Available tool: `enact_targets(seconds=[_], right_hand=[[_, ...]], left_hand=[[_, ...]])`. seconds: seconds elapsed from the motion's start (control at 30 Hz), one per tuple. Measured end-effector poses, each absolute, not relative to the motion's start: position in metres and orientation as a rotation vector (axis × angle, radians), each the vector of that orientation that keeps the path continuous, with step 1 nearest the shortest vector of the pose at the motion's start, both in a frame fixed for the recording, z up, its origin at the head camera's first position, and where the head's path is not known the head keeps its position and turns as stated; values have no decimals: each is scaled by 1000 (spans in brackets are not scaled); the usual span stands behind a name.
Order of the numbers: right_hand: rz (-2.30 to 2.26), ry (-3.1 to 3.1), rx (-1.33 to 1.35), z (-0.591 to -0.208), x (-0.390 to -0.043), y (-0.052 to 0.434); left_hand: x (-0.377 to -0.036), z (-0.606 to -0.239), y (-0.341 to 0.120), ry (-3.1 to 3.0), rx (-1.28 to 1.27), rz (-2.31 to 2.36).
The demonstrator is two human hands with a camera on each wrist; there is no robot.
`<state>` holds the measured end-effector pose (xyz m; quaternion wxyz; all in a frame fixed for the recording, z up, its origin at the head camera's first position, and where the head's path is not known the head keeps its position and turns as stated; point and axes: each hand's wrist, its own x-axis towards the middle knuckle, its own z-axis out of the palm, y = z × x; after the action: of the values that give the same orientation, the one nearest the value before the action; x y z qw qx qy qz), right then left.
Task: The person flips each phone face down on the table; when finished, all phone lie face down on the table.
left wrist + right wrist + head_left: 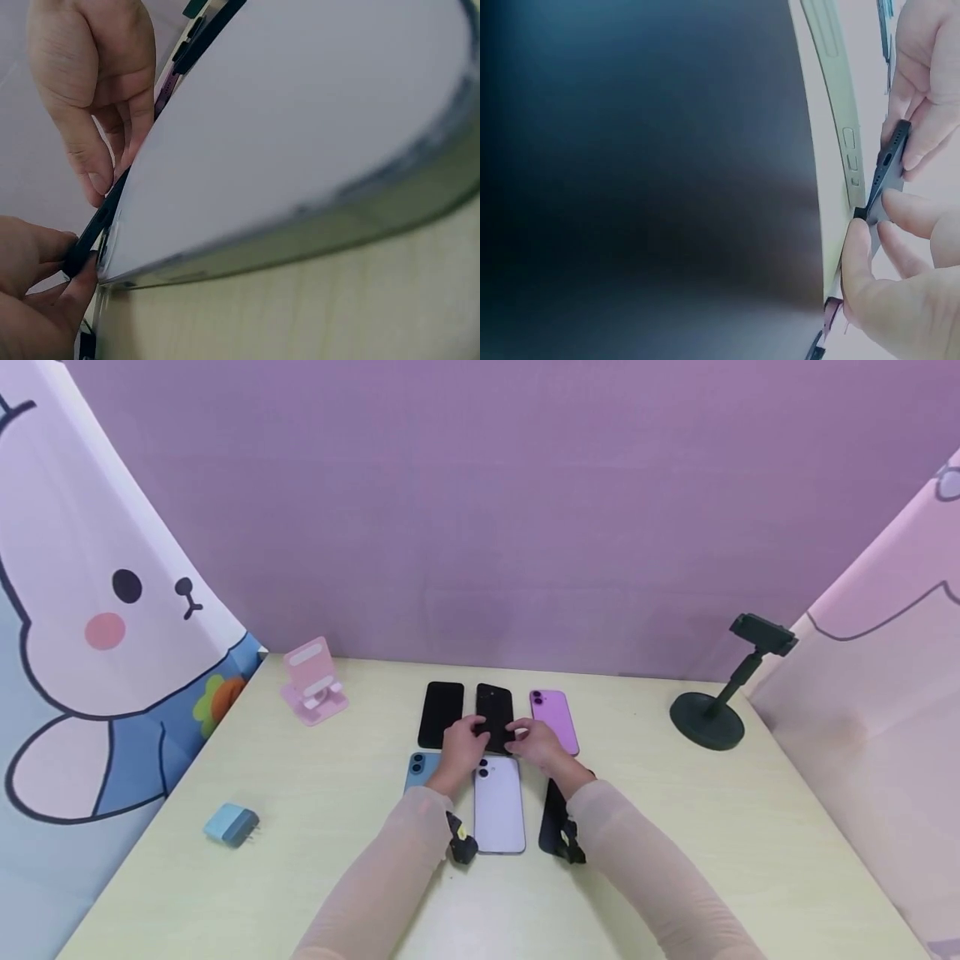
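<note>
A black phone (494, 710), camera side up, is in the middle of the far row of phones. My left hand (461, 752) pinches its near left corner, and my right hand (542, 745) pinches the near right corner. In the right wrist view, the port end of the black phone (891, 159) shows between the fingers and looks tilted. Thumb and fingertips of my left hand (37, 281) are on either side of its edge in the left wrist view. Just below the hands lies a pale lavender phone (500, 814).
Beside the black phone lie a dark-screened phone (440, 717) and a purple phone (555, 722). Nearer are a blue phone (422, 767) and another dark phone (553, 820), partly under my arms. Around them stand a pink stand (311, 672), a blue charger (231, 825) and a black stand (707, 722).
</note>
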<state>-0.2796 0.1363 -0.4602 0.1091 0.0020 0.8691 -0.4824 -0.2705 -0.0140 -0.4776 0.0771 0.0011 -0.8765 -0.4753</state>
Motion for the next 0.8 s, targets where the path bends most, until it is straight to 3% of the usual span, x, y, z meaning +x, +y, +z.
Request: enact_targets(seconds=[0.8], right_hand=[[-1198, 2689, 27, -454, -276, 132]], left_hand=[[-267, -471, -16, -2695, 12, -1346]])
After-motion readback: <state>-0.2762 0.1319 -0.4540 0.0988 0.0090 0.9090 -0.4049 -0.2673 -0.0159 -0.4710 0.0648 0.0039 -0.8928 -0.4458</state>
